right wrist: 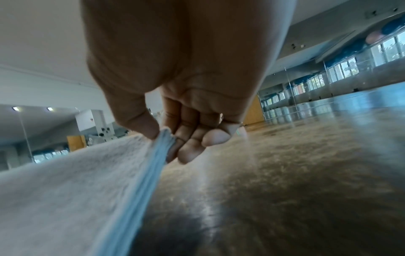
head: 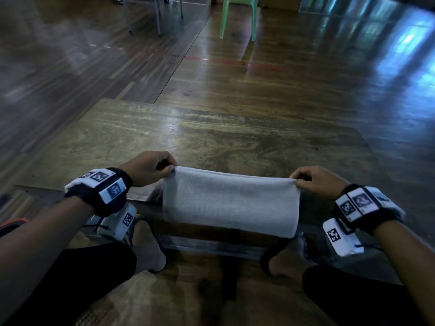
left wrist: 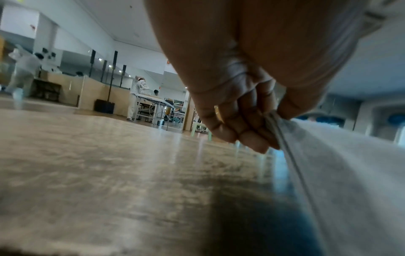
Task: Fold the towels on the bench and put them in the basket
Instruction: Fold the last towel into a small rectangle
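A pale grey towel [head: 230, 201], folded into a wide band, hangs stretched between my two hands above the near edge of the wooden bench [head: 211, 137]. My left hand [head: 164, 167] pinches its upper left corner; in the left wrist view that hand [left wrist: 269, 119] has thumb and curled fingers on the towel [left wrist: 350, 164] edge. My right hand [head: 297, 181] pinches the upper right corner; in the right wrist view this hand [right wrist: 166, 135] clamps several stacked layers of the towel [right wrist: 76, 181]. No basket is in view.
The bench top ahead of the towel is bare wood. Beyond it lies a shiny wooden floor with a green plastic chair [head: 239, 15] and metal chair legs [head: 143, 17] at the far side. My knees and feet [head: 148, 250] are under the bench's near edge.
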